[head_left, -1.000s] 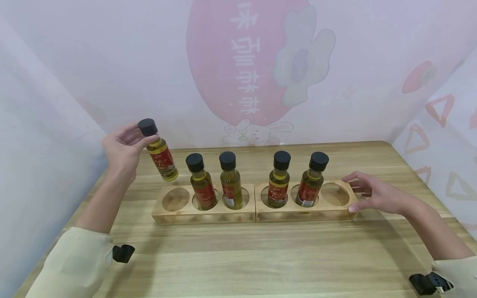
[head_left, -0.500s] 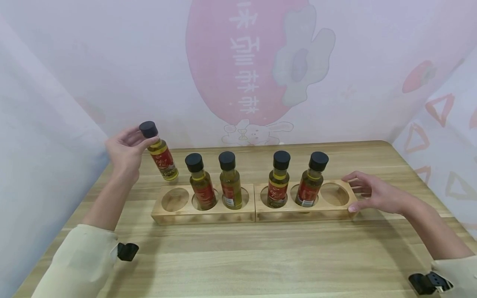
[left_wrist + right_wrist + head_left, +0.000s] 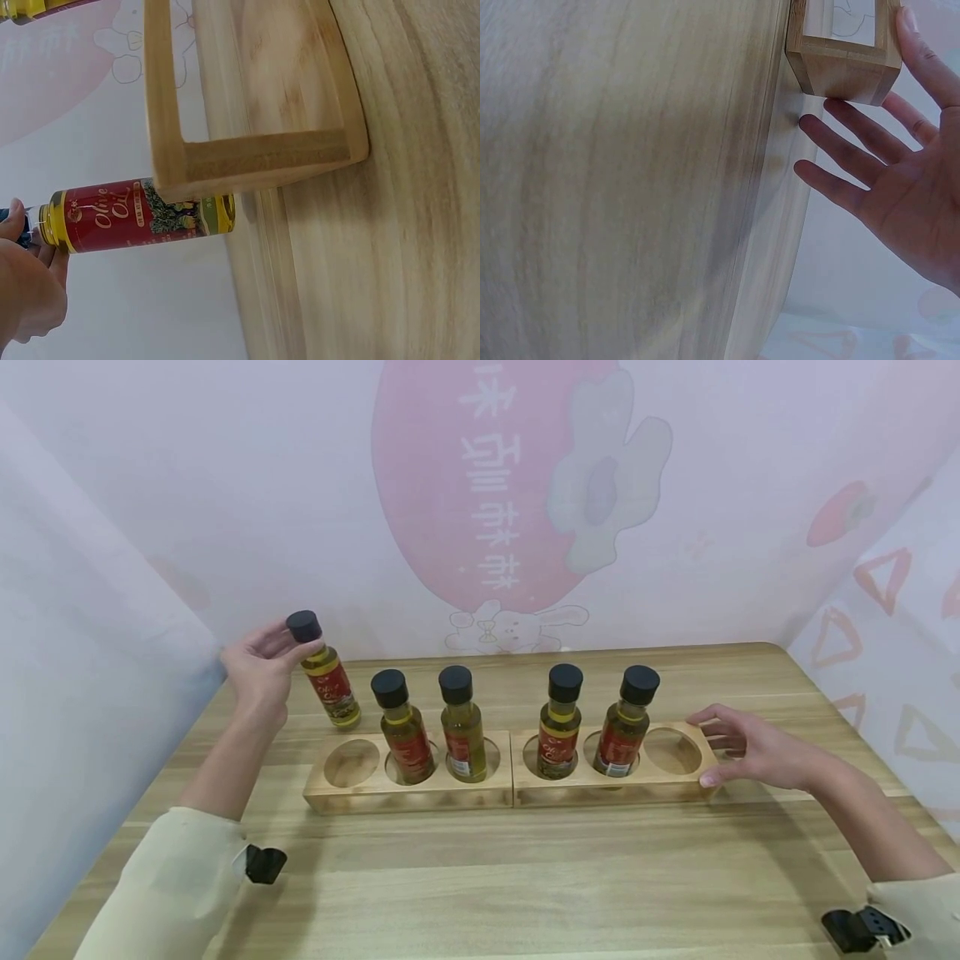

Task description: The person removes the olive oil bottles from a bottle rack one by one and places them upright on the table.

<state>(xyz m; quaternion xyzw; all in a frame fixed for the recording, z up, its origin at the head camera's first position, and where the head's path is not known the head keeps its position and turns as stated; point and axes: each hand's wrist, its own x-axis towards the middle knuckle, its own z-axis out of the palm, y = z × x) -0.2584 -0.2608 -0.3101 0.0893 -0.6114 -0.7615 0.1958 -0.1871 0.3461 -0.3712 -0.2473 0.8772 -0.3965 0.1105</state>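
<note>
My left hand (image 3: 258,672) pinches an olive oil bottle (image 3: 332,689) by its neck, just below the black cap. This bottle leans a little and is outside the rack, behind its left end; I cannot tell whether its base touches the table. Two end-to-end wooden racks (image 3: 420,800) with round holes stand before me. Several capped bottles (image 3: 558,743) sit in the holes, while the leftmost and rightmost holes hold none. My right hand (image 3: 757,752) holds the right rack's end (image 3: 844,75) between thumb and a finger at its corners; the other fingers are spread.
The racks stand on a wood-grain table (image 3: 480,877). A pale printed curtain (image 3: 300,485) hangs behind it and along both sides. Black devices (image 3: 265,864) show at both sleeve cuffs.
My left hand has shifted slightly right and down with the bottle, whose cap sits lower and further right, so it leans less. The right hand and both racks stay where they were.
</note>
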